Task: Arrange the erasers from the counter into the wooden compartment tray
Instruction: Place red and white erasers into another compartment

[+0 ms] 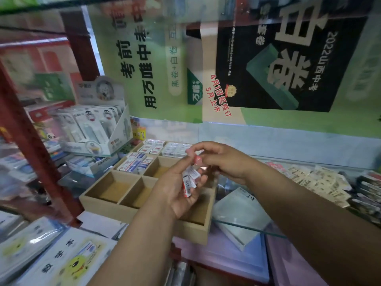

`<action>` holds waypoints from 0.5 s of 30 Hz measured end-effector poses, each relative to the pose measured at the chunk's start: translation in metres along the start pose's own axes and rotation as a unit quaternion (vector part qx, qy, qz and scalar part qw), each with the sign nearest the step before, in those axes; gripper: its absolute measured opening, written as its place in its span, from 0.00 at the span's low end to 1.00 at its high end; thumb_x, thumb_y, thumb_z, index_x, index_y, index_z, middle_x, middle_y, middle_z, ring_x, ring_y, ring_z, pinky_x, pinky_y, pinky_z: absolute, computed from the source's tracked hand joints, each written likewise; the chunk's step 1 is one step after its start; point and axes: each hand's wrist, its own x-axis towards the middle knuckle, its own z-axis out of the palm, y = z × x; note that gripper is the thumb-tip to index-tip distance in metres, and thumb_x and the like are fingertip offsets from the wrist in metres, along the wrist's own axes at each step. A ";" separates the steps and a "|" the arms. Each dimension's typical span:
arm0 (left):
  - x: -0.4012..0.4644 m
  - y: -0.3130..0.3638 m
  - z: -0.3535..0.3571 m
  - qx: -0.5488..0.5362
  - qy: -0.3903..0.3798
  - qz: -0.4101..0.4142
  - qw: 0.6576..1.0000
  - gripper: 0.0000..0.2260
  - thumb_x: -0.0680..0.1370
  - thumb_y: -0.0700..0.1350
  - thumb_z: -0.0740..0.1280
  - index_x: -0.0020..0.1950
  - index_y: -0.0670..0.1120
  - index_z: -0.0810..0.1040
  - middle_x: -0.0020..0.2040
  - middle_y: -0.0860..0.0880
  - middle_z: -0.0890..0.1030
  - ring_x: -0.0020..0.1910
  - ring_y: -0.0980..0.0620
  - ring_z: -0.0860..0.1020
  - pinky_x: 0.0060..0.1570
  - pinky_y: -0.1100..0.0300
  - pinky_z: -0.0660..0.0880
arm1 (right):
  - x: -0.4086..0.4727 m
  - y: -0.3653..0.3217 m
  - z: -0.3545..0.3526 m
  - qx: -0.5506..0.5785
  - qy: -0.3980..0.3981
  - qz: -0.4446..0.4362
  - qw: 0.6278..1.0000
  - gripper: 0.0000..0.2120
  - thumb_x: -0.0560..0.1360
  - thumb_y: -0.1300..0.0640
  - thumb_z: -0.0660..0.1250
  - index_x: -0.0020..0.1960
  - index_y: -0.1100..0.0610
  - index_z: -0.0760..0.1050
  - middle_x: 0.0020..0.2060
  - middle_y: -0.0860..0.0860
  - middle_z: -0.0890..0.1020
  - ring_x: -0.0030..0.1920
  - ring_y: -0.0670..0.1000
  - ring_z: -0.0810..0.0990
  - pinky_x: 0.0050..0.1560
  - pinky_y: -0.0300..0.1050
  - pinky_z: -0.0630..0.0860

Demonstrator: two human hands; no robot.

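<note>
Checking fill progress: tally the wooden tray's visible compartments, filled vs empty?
Light wooden compartment tray, compartments in plain view:
Holding small white boxed erasers with red and blue print: 3
Empty: 3
Total: 6; those behind the left hand and right hand are not counted.

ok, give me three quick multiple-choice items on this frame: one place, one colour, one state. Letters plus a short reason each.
1. Where are the erasers already put away?
A. far compartments of the tray
B. nearest compartments
C. on the floor

2. Colour of the tray?
A. black
B. light wood
C. blue

3. What is the left hand doing?
A. resting flat
B. pointing
C. holding a bunch of erasers

Key: 1 A, far cells are filled and near ones bare. 2 B, tan wooden walls. 3 C, fingers curl round several small packs while the right hand pinches one above.
</note>
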 end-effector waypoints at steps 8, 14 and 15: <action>-0.015 0.019 -0.043 -0.017 0.071 0.001 0.997 0.10 0.78 0.49 0.63 0.43 0.45 0.79 0.31 0.48 0.80 0.23 0.55 0.77 0.16 0.72 0.61 | 0.028 0.006 0.047 0.160 -0.021 0.025 0.987 0.15 0.81 0.53 0.55 0.50 0.57 0.78 0.38 0.53 0.80 0.34 0.47 0.74 0.30 0.40 0.63; -0.023 0.033 -0.068 -0.079 0.094 0.065 0.990 0.08 0.79 0.47 0.62 0.47 0.44 0.78 0.33 0.48 0.80 0.23 0.55 0.76 0.15 0.72 0.60 | 0.051 0.012 0.068 0.179 0.024 0.017 0.983 0.07 0.75 0.67 0.65 0.48 0.57 0.78 0.38 0.56 0.77 0.33 0.49 0.71 0.30 0.39 0.65; -0.023 0.037 -0.074 -0.087 0.097 0.081 0.988 0.08 0.79 0.47 0.62 0.50 0.45 0.77 0.36 0.48 0.80 0.24 0.55 0.77 0.16 0.72 0.60 | 0.055 0.012 0.068 0.148 0.040 0.016 0.988 0.10 0.74 0.69 0.66 0.48 0.55 0.77 0.37 0.56 0.77 0.32 0.49 0.71 0.30 0.39 0.65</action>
